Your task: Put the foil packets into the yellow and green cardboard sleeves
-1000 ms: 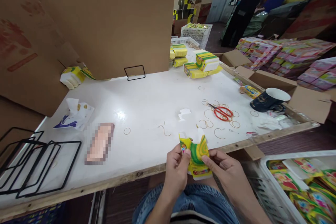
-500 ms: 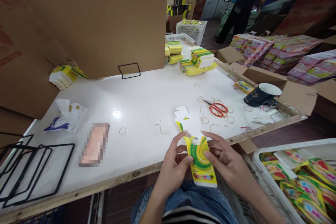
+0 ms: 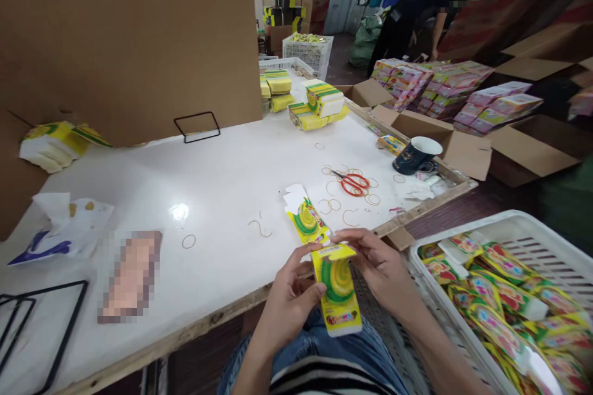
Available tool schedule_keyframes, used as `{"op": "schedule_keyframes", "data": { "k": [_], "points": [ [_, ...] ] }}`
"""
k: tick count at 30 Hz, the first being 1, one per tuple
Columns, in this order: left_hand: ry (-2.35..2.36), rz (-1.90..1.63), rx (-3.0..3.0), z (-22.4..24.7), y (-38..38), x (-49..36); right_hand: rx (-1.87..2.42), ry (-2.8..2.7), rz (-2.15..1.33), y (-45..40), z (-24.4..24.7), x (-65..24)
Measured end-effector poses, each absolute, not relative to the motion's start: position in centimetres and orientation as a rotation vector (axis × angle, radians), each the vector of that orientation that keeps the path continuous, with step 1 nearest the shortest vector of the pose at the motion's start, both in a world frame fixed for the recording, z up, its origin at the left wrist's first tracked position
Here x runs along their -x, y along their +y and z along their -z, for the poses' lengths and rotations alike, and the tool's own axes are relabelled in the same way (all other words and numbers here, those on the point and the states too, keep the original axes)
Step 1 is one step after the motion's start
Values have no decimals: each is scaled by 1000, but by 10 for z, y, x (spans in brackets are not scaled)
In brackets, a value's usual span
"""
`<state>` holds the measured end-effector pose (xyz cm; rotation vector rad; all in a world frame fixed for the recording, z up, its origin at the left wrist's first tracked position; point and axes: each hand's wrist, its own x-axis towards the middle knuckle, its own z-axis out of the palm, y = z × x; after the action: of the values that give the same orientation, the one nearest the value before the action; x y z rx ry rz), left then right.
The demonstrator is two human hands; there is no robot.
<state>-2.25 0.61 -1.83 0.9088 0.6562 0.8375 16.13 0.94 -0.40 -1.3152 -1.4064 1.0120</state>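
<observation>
A yellow and green printed carton hangs over the table's front edge, above my lap. My left hand grips its left side, thumb on the printed front. At the carton's upper right, my right hand has its fingers bent around the top edge by the flap; its thumb is partly hidden. Just beyond lies another carton, printed side up, with white flaps pointing away from me. It touches or nearly touches the top of the held one.
Red-handled scissors lie among rubber bands on the white table. A dark mug stands at the right edge. Bundled cartons sit at the back. A white basket of filled-looking cartons is at right. Another person bends beyond.
My view has turned right. The right hand has moved from the carton's side to its top edge. The carton on the table now shows its printed side instead of plain white.
</observation>
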Motion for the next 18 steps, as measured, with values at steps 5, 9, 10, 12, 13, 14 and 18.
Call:
{"op": "schedule_keyframes", "data": {
  "k": [5, 9, 10, 12, 13, 14, 18],
  "points": [
    [817, -857, -1029, 17, 6, 18, 1409, -1482, -1161, 8, -3, -167],
    [854, -812, -1098, 19, 3, 15, 1531, -1542, -1162, 7, -1, -160],
    [860, -801, -1105, 19, 2, 15, 1566, -1573, -1115, 6, 0, -157],
    [855, -801, -1091, 18, 3, 17, 1619, -1622, -1031, 6, 0, -154],
    [846, -811, -1070, 17, 3, 18, 1627, -1638, -1008, 6, 0, -153],
    [833, -824, -1041, 16, 4, 19, 1622, -1647, -1007, 5, 0, -153],
    [751, -845, -919, 12, 4, 20, 1510, -1632, -1023, 4, 0, -153]
  ]
}}
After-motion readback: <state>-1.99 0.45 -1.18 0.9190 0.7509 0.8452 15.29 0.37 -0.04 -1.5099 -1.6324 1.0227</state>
